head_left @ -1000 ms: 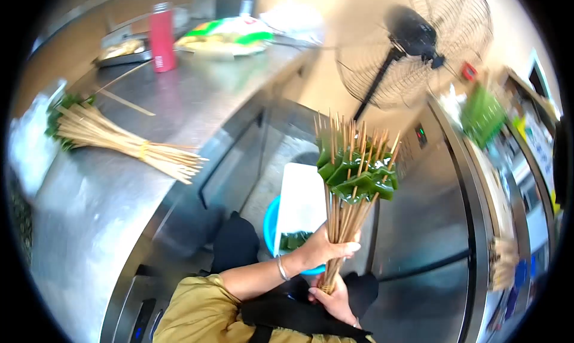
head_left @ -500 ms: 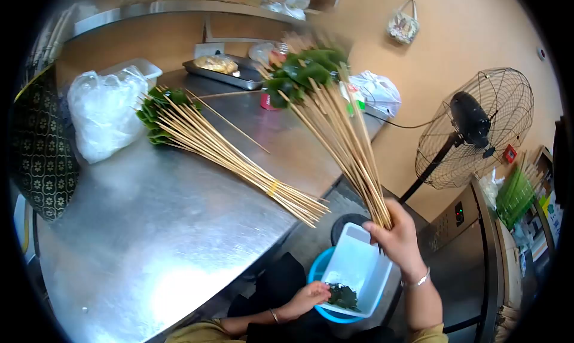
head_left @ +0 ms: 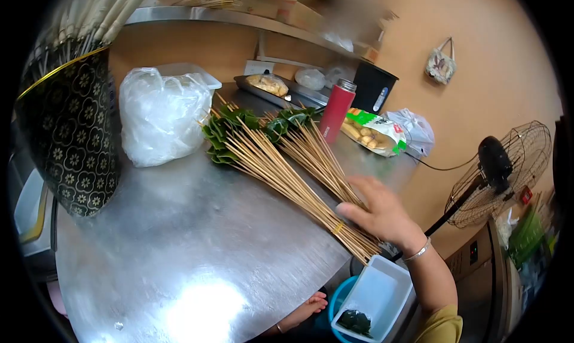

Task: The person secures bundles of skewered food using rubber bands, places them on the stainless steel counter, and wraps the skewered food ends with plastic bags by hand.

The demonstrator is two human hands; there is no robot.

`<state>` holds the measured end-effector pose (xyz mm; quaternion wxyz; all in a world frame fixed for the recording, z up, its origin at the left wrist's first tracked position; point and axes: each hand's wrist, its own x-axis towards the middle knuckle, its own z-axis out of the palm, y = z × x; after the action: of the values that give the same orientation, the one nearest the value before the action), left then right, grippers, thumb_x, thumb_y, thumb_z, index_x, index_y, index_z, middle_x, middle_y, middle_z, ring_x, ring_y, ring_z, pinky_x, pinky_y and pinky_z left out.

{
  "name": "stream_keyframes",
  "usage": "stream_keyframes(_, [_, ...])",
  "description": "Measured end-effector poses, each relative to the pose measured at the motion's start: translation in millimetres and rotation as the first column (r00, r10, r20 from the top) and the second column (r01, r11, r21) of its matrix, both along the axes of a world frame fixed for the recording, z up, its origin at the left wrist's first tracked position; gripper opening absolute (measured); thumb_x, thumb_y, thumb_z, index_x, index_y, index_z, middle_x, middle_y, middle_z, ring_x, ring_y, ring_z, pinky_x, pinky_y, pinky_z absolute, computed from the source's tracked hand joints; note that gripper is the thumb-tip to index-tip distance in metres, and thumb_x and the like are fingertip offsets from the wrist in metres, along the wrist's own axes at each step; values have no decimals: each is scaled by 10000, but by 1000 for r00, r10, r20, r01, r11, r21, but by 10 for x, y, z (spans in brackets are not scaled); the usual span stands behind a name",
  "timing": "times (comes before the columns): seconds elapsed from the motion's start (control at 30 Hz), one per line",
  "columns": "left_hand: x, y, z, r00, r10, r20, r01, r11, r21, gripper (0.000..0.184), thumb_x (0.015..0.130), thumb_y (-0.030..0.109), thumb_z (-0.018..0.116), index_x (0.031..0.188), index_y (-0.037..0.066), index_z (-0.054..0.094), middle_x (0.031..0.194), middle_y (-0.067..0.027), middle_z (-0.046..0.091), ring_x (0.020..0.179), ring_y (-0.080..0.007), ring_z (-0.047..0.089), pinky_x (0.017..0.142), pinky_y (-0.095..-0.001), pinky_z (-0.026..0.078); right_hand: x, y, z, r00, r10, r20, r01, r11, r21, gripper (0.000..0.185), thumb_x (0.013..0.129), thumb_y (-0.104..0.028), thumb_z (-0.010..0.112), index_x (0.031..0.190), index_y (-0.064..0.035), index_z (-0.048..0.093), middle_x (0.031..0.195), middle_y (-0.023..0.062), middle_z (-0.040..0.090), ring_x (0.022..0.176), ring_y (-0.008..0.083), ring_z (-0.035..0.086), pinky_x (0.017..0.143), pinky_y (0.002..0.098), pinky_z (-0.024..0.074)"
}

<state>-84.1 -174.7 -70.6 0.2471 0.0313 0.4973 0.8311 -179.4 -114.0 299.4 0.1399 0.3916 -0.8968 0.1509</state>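
Observation:
A bundle of skewers with green leafy pieces [head_left: 281, 175] lies on the metal table, a yellow band near its bare ends. Beside it, touching, rests a second similar bundle [head_left: 317, 161]. My right hand [head_left: 382, 214] is over the bare ends of the second bundle, thumb and fingers apart, its palm hidden. Low in the view, at the table's edge, my left hand [head_left: 308, 310] is empty, with its fingers loosely extended. Just right of it, a white tub [head_left: 382, 289] with dark green pieces [head_left: 354, 322] sits over a blue basin [head_left: 339, 298].
On the metal table [head_left: 149, 241] are a white plastic bag [head_left: 161, 116], a red bottle [head_left: 338, 111], a food bag [head_left: 371, 134] and a dark tray [head_left: 245, 85]. A patterned holder [head_left: 75, 134] of skewers stands left. A fan [head_left: 496, 164] is at right.
The second bundle, earlier held up in my hands, has come down onto the table beside the banded one. My right hand's fingers have spread. The view has turned toward the table.

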Motion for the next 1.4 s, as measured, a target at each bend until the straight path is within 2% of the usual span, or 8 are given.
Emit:
stream_keyframes(0.13, [-13,-32,-9,995,93,-45,-93,996,16,273,949,144,545,1196,36,504,1036,-88,627,930,-140,610,815,-259,492,109,-293,-139,985,114,-129,-86,975,205,628,828,-431,643,1275,-17,489,1303,190,470,1219,378,425,971,451,418])
stream_keyframes(0.37, [63,-88,72,998,44,-33,-42,998,54,261,957,122,521,1202,36,495,1054,-97,625,946,-150,612,829,-270,497,-341,-222,-396,943,-33,-332,80,989,128,328,832,-246,601,1018,22,573,1157,127,505,1040,316,473,830,455,492])
stream_keyframes(0.7, [7,23,-315,993,118,-9,-117,990,80,265,942,145,560,1179,37,513,1047,-90,625,953,-147,611,805,-256,491,-373,-216,-207,943,-17,-333,66,988,137,432,825,-233,641,1153,25,530,1215,181,514,1085,346,487,941,431,412])
stream_keyframes(1.03, [-100,-43,-253,999,37,-20,-35,996,79,269,944,154,553,1179,29,514,1043,-88,627,945,-142,609,794,-250,492,-262,-2416,36,778,577,-249,-614,783,-104,597,888,-206,614,1370,14,340,1334,196,442,1222,336,452,975,375,426])
stream_keyframes(1.13, [-116,-80,-253,999,28,-17,-26,997,74,270,947,156,548,1181,26,513,1041,-88,628,941,-141,610,792,-251,493,-194,-2702,99,823,568,-18,-560,806,-194,609,878,-222,595,1364,44,343,1224,277,530,1193,361,496,1008,402,396])
stream_keyframes(1.2, [-94,-106,-261,1000,28,-15,-27,997,77,271,948,158,544,1181,24,513,1039,-88,629,939,-141,610,791,-251,493,-71,-2708,243,772,471,428,-428,882,-198,608,886,-219,579,1368,53,328,980,257,633,1003,344,610,876,415,470])
stream_keyframes(1.33, [-88,-123,-264,999,31,-11,-30,997,75,272,952,162,537,1183,20,512,1037,-88,630,933,-140,610,788,-251,495,-109,-2742,-52,889,443,116,-437,897,-69,493,870,-200,589,1283,30,449,806,192,660,789,333,647,740,419,496])
stream_keyframes(1.4, [-88,-118,-263,1000,29,-9,-29,997,69,273,953,164,533,1184,18,511,1035,-87,631,930,-139,610,787,-251,496,-87,-2692,-32,902,424,-81,-421,905,52,304,883,-161,575,1161,-38,570,673,89,633,679,207,620,655,331,482])
